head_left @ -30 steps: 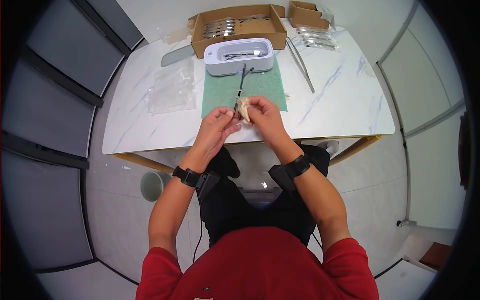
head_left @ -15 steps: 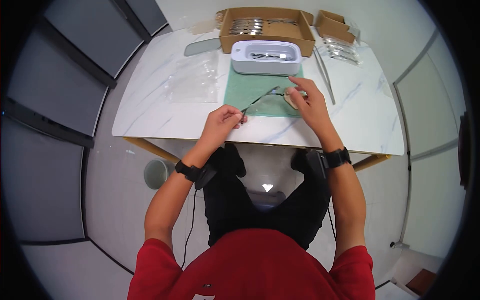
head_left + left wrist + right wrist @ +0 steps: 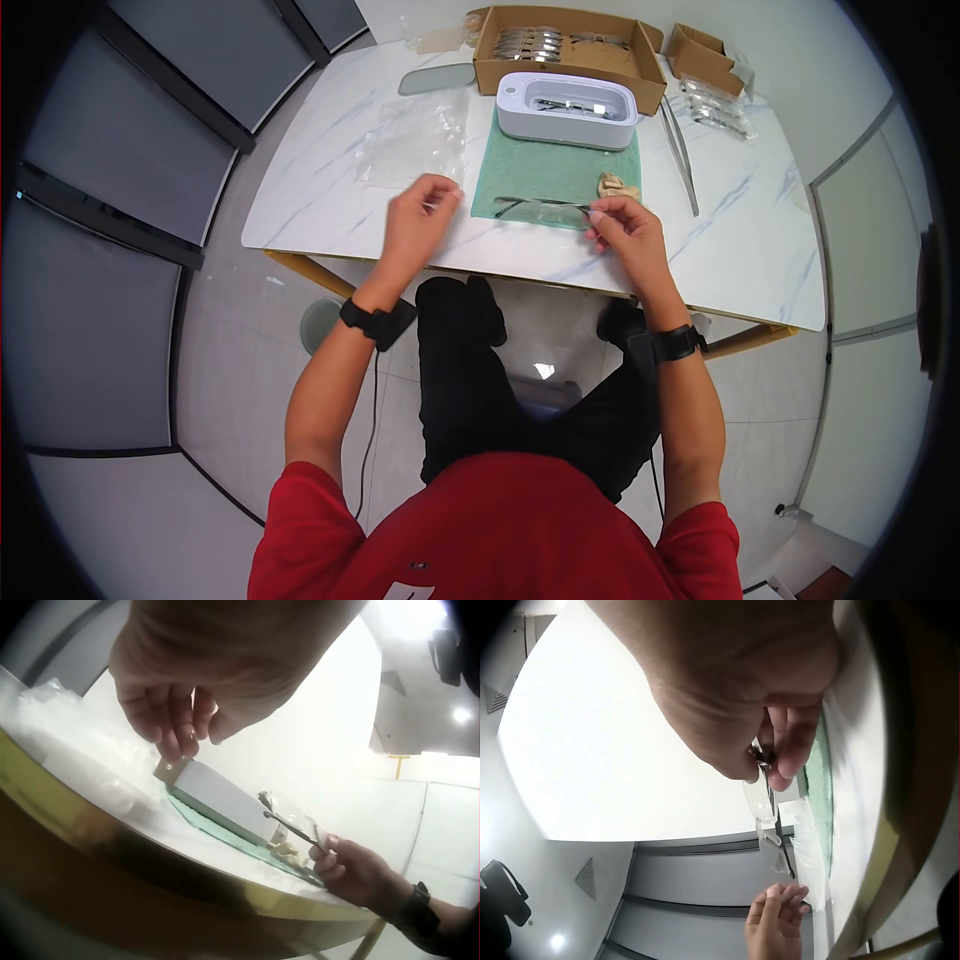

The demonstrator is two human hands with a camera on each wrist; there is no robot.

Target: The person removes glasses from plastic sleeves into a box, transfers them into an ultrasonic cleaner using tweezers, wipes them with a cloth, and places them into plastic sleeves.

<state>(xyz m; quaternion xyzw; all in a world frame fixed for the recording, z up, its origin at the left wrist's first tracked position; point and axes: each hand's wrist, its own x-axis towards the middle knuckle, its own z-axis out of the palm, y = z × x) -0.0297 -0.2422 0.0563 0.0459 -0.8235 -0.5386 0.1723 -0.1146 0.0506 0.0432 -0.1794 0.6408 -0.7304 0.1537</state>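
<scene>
A pair of eyeglasses (image 3: 545,206) with clear lenses and thin dark temples hangs over the front of the green towel (image 3: 540,165). My right hand (image 3: 632,235) pinches its right end between thumb and fingers, which the right wrist view shows close up on the glasses (image 3: 762,801). My left hand (image 3: 418,225) is off to the left, apart from the glasses, its fingers loosely bent and nothing in them. A crumpled beige cloth (image 3: 617,187) lies on the towel just beyond the right hand.
Behind the towel's front stands a white ultrasonic cleaner (image 3: 567,128) with glasses inside. Farther back is a cardboard box (image 3: 640,88) of wrapped glasses. Clear plastic bags (image 3: 415,140) and a grey lid (image 3: 436,79) lie left; long tweezers (image 3: 680,160) and packaged glasses (image 3: 717,110) lie right.
The beige cloth has gone from the right hand onto the towel. The glasses have passed from the left hand to the right, and the left hand has drawn away to the left.
</scene>
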